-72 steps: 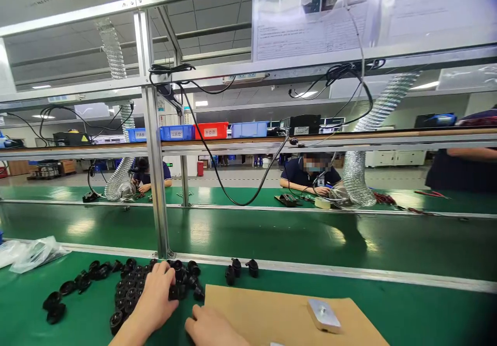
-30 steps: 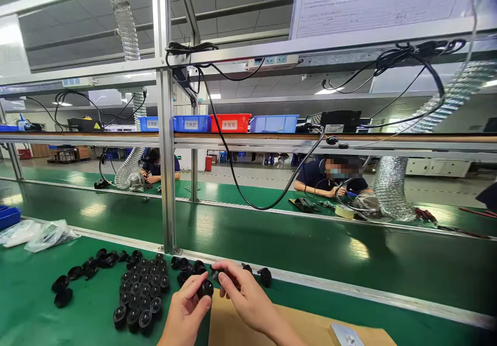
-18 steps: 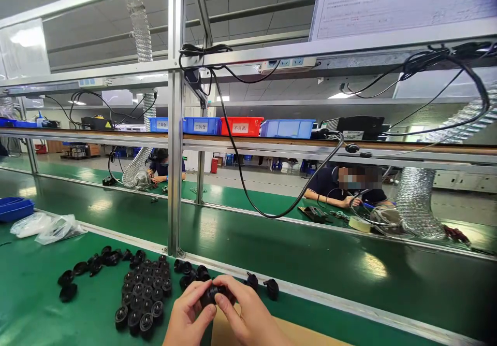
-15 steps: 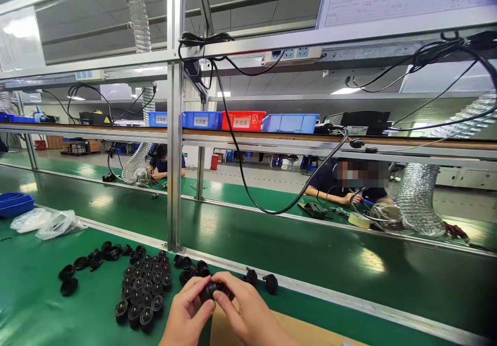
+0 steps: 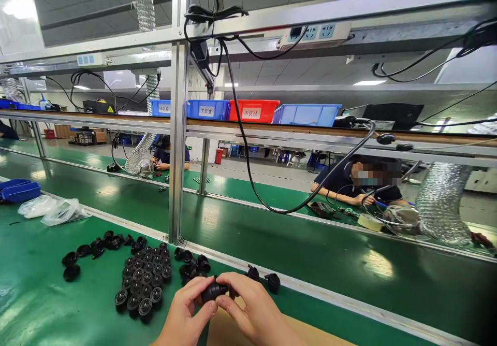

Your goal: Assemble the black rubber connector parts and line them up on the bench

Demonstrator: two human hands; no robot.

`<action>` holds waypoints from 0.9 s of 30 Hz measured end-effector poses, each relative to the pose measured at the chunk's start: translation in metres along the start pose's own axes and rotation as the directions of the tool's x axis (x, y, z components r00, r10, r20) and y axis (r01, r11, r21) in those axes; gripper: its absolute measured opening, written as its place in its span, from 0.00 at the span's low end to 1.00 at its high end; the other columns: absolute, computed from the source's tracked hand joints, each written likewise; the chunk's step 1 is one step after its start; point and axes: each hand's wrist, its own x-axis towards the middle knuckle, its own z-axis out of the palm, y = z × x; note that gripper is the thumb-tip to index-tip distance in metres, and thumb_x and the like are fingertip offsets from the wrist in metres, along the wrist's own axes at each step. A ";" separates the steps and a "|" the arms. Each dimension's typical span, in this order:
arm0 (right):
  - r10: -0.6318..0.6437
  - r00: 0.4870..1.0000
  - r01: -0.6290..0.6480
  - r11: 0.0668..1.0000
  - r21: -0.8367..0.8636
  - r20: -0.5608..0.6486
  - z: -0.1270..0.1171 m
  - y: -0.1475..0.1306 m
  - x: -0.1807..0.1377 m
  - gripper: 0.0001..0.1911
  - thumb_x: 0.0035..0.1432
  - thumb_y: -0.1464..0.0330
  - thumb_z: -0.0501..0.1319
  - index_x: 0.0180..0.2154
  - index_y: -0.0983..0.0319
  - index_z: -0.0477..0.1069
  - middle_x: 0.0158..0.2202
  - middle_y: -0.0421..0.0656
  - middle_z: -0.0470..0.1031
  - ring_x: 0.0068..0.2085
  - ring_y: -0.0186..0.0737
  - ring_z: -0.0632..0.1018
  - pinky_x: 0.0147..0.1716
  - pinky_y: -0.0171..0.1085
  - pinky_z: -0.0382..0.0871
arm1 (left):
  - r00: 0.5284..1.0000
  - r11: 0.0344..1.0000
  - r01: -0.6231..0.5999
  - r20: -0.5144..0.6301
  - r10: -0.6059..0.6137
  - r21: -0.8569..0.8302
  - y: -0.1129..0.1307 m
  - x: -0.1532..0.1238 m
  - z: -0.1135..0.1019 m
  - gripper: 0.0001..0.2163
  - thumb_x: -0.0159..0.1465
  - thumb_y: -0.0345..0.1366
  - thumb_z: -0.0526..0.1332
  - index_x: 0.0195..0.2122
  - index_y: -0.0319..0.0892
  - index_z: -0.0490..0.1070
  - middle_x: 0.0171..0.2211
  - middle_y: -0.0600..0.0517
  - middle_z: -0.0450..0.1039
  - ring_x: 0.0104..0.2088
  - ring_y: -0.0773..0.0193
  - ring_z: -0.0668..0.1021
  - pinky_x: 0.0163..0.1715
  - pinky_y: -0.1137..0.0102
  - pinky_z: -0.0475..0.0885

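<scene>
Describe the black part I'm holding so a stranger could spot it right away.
Start at the upright metal post on the green bench. Below it stands a block of black parts. The held part, just right of them, is pinched between left hand and right hand.

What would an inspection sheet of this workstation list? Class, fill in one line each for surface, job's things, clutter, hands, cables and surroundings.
Surface: green bench mat; brown cardboard sheet under the hands.
Job's things: small black part pinched between both hands; cluster of black parts standing in rows; loose black parts to its left.
Clutter: clear plastic bags; blue tray.
Hands: left hand and right hand both grip the small black part.
Cables: black cable hanging from the frame's power strip.
Surroundings: conveyor belt; labelled bins; seated co-worker.
</scene>
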 end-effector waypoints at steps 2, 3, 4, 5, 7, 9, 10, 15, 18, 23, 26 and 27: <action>-0.010 1.000 0.010 1.000 0.019 0.003 -0.002 -0.001 0.000 0.11 0.70 0.64 0.63 0.52 0.56 0.75 0.47 0.43 0.82 0.43 0.43 0.80 0.45 0.39 0.71 | 1.000 1.000 0.014 0.004 -0.014 0.009 0.001 0.000 0.000 0.19 0.64 0.48 0.73 0.55 0.49 0.84 0.55 0.42 0.82 0.56 0.45 0.83 0.60 0.57 0.80; -0.016 1.000 0.016 0.999 0.028 0.003 -0.002 -0.002 0.000 0.10 0.70 0.64 0.63 0.52 0.56 0.76 0.46 0.43 0.82 0.43 0.43 0.80 0.45 0.39 0.71 | 1.000 1.000 0.012 0.005 -0.012 0.011 0.002 0.000 0.000 0.19 0.64 0.48 0.73 0.55 0.49 0.84 0.54 0.43 0.83 0.55 0.45 0.83 0.59 0.57 0.80; -0.018 1.000 0.018 0.999 0.035 0.001 -0.003 -0.003 0.000 0.10 0.70 0.64 0.63 0.51 0.56 0.76 0.46 0.43 0.82 0.43 0.43 0.80 0.45 0.39 0.71 | 1.000 1.000 0.007 0.006 -0.007 0.011 0.003 0.000 -0.001 0.19 0.64 0.47 0.73 0.55 0.49 0.84 0.54 0.43 0.83 0.55 0.46 0.83 0.58 0.58 0.81; -0.015 1.000 0.015 0.999 0.040 -0.001 -0.003 -0.004 0.000 0.10 0.70 0.64 0.63 0.51 0.56 0.76 0.46 0.43 0.82 0.42 0.42 0.80 0.45 0.39 0.72 | 1.000 1.000 0.001 0.006 -0.001 0.013 0.003 0.001 -0.001 0.19 0.64 0.47 0.74 0.54 0.49 0.84 0.54 0.43 0.83 0.54 0.46 0.83 0.57 0.58 0.81; -0.008 1.000 0.008 0.999 0.031 -0.006 -0.002 -0.005 0.001 0.10 0.69 0.64 0.63 0.51 0.56 0.76 0.46 0.43 0.82 0.42 0.43 0.80 0.45 0.39 0.72 | 1.000 1.000 -0.015 0.006 0.015 0.025 0.003 0.002 -0.003 0.19 0.63 0.46 0.74 0.54 0.49 0.84 0.53 0.43 0.83 0.54 0.46 0.84 0.56 0.59 0.82; -0.016 1.000 0.016 1.000 0.005 -0.006 -0.001 -0.005 0.002 0.10 0.70 0.64 0.63 0.51 0.56 0.76 0.46 0.44 0.83 0.43 0.44 0.81 0.46 0.41 0.72 | 1.000 0.999 -0.024 0.003 0.024 0.043 0.004 0.002 -0.004 0.19 0.63 0.46 0.74 0.53 0.47 0.85 0.53 0.42 0.83 0.53 0.46 0.84 0.55 0.59 0.82; -0.021 1.000 0.021 1.000 -0.008 -0.002 0.000 -0.005 0.002 0.11 0.70 0.64 0.62 0.52 0.56 0.76 0.46 0.44 0.83 0.44 0.45 0.81 0.46 0.41 0.72 | 1.000 0.999 -0.018 0.006 0.018 0.052 0.004 0.003 -0.004 0.19 0.63 0.46 0.74 0.53 0.46 0.85 0.53 0.41 0.83 0.53 0.46 0.84 0.55 0.59 0.82; -0.018 0.999 0.018 1.000 -0.003 0.029 -0.006 -0.008 0.000 0.14 0.71 0.64 0.60 0.56 0.55 0.75 0.51 0.47 0.83 0.47 0.48 0.82 0.48 0.43 0.74 | 0.999 0.998 0.051 -0.010 -0.050 0.034 0.010 0.002 -0.004 0.20 0.62 0.46 0.75 0.53 0.47 0.84 0.54 0.43 0.83 0.55 0.45 0.83 0.58 0.58 0.81; -0.041 0.997 0.041 0.999 0.007 0.071 -0.014 -0.009 -0.002 0.17 0.71 0.67 0.59 0.59 0.54 0.74 0.54 0.47 0.82 0.50 0.49 0.82 0.52 0.44 0.73 | 0.999 0.998 0.051 -0.020 -0.050 0.035 0.014 0.001 -0.004 0.19 0.61 0.44 0.75 0.53 0.48 0.84 0.54 0.44 0.83 0.55 0.45 0.83 0.58 0.58 0.80; 0.001 0.992 0.017 0.989 -0.145 0.125 -0.013 -0.008 -0.003 0.08 0.70 0.66 0.58 0.47 0.56 0.74 0.41 0.45 0.82 0.40 0.47 0.79 0.38 0.41 0.67 | 0.997 0.987 -0.046 0.065 0.037 0.152 0.021 0.003 -0.008 0.16 0.62 0.40 0.75 0.52 0.50 0.85 0.47 0.45 0.85 0.49 0.47 0.84 0.54 0.57 0.80; 0.042 0.991 -0.006 0.962 -0.273 0.125 -0.010 -0.009 -0.002 0.16 0.74 0.59 0.54 0.34 0.58 0.71 0.32 0.44 0.79 0.35 0.45 0.77 0.34 0.41 0.60 | 0.993 0.981 -0.083 0.096 0.067 0.178 0.023 0.004 -0.010 0.15 0.63 0.39 0.74 0.52 0.51 0.85 0.47 0.46 0.85 0.48 0.48 0.84 0.54 0.57 0.79; 0.051 0.991 -0.014 0.957 -0.289 0.122 -0.010 -0.010 -0.002 0.21 0.76 0.58 0.52 0.31 0.58 0.70 0.31 0.44 0.78 0.34 0.45 0.77 0.35 0.41 0.60 | 0.994 0.981 -0.072 0.094 0.056 0.182 0.023 0.005 -0.010 0.15 0.63 0.38 0.74 0.52 0.52 0.85 0.47 0.46 0.85 0.49 0.48 0.84 0.54 0.58 0.79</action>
